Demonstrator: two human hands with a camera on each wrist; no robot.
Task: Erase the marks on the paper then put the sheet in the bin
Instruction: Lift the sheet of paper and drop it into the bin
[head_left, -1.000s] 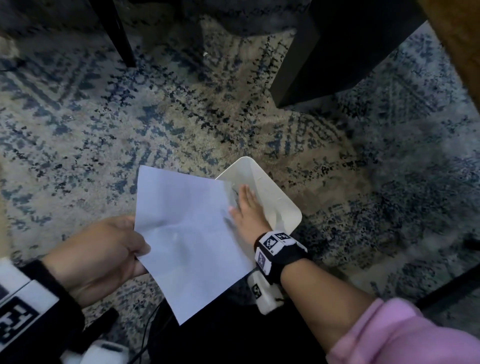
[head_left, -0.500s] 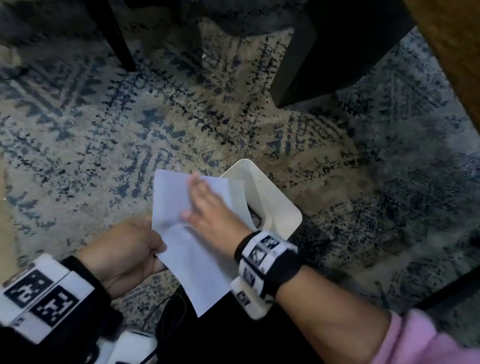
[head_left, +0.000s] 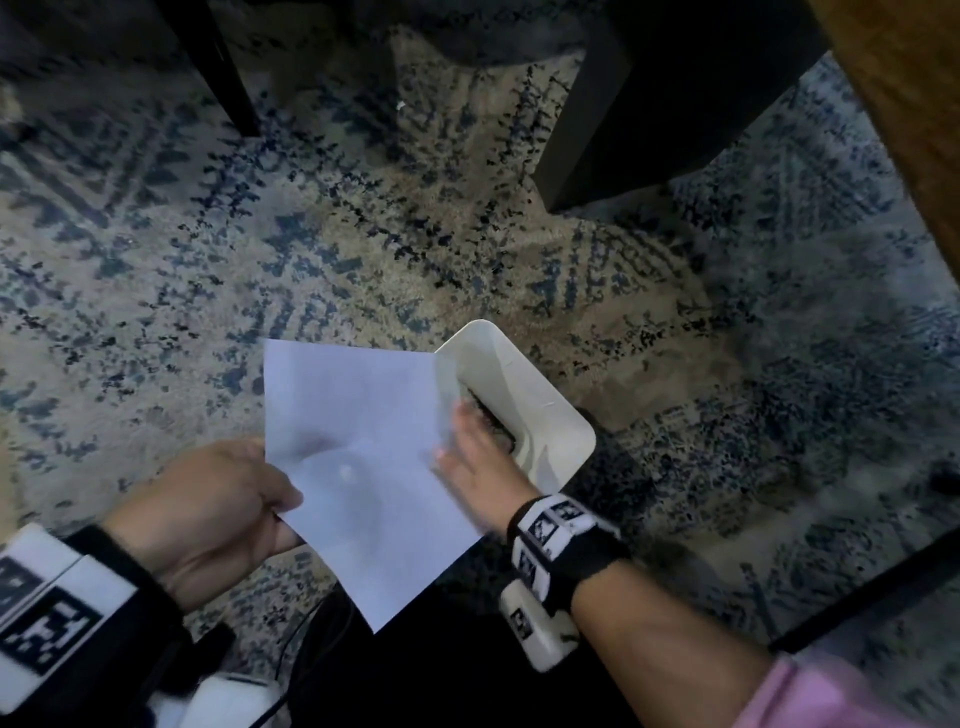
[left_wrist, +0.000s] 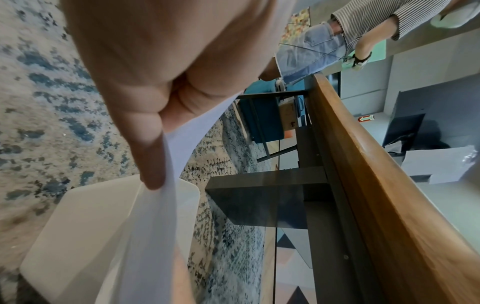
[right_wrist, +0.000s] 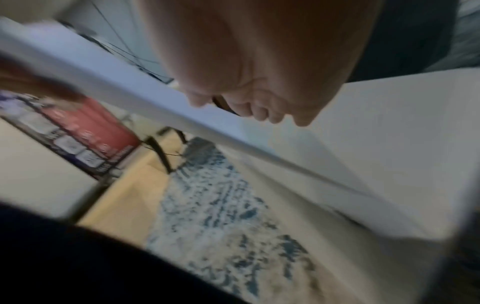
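Observation:
A white sheet of paper (head_left: 363, 457) hangs tilted over the rug, with its right edge at the mouth of the white bin (head_left: 550, 415). No marks show on the side facing me. My left hand (head_left: 270, 499) pinches the sheet's left edge between thumb and fingers; in the left wrist view the paper (left_wrist: 161, 216) runs down from the fingers (left_wrist: 150, 154) over the bin (left_wrist: 85, 226). My right hand (head_left: 472, 452) lies with straight fingers at the sheet's right edge, above the bin's opening, and is blurred. The right wrist view shows the paper (right_wrist: 103, 67) beside that hand (right_wrist: 259, 82) and the bin wall (right_wrist: 389, 144).
The bin stands on a blue and beige patterned rug (head_left: 363, 234). A thick dark table leg (head_left: 623, 104) is behind it and a thin black leg (head_left: 223, 67) at the back left. A wooden tabletop edge (head_left: 909, 130) overhangs at the right. Another person (left_wrist: 324, 45) stands far off.
My right hand swept left across the sheet and has come back to its right edge over the bin. The left hand kept its hold, and the sheet has flattened out again.

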